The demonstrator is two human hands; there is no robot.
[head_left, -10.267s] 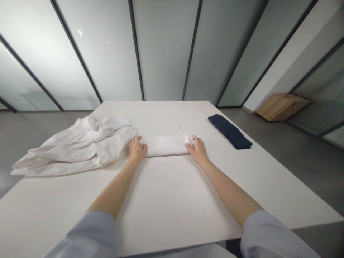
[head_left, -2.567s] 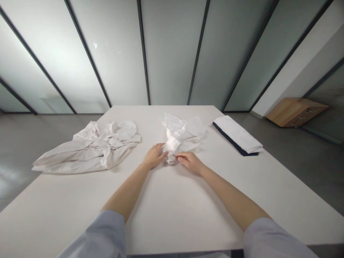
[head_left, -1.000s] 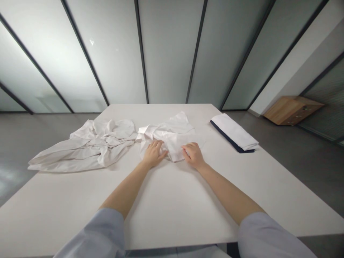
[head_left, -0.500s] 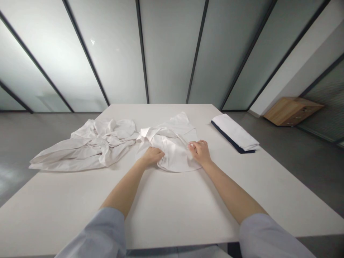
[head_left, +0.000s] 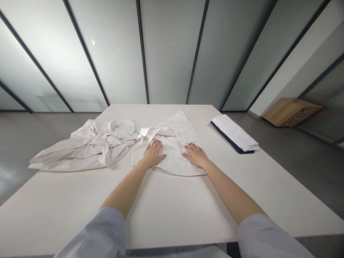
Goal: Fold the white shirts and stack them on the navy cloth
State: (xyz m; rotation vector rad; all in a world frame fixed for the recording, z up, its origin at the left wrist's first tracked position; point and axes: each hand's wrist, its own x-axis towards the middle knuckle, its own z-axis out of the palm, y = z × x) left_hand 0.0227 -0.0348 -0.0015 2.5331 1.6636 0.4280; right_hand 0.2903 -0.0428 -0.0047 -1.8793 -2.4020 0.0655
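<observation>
A white garment (head_left: 173, 159), possibly a shirt, lies partly spread in front of me, its near edge rounded and its far part bunched in folds. On its left side rests my left hand (head_left: 153, 154), palm down with the fingers apart. My right hand (head_left: 196, 154) lies flat on the right side of the cloth, fingers spread. Neither hand grips anything. Just to the left, a second white garment (head_left: 88, 147) sits in a crumpled heap, close against the first. Its exact kind is hidden by the folds.
Folded white cloth (head_left: 235, 132) on top of dark navy cloth (head_left: 228, 138) lies near the right edge of the white table (head_left: 172, 211). Behind the table stands a frosted glass wall (head_left: 169, 53). A wooden cabinet (head_left: 290, 111) is on the floor at the right.
Both hands have gone from pinching the white garment to lying flat with fingers spread. The garment's near part is smoother and reaches slightly closer to me and wider.
</observation>
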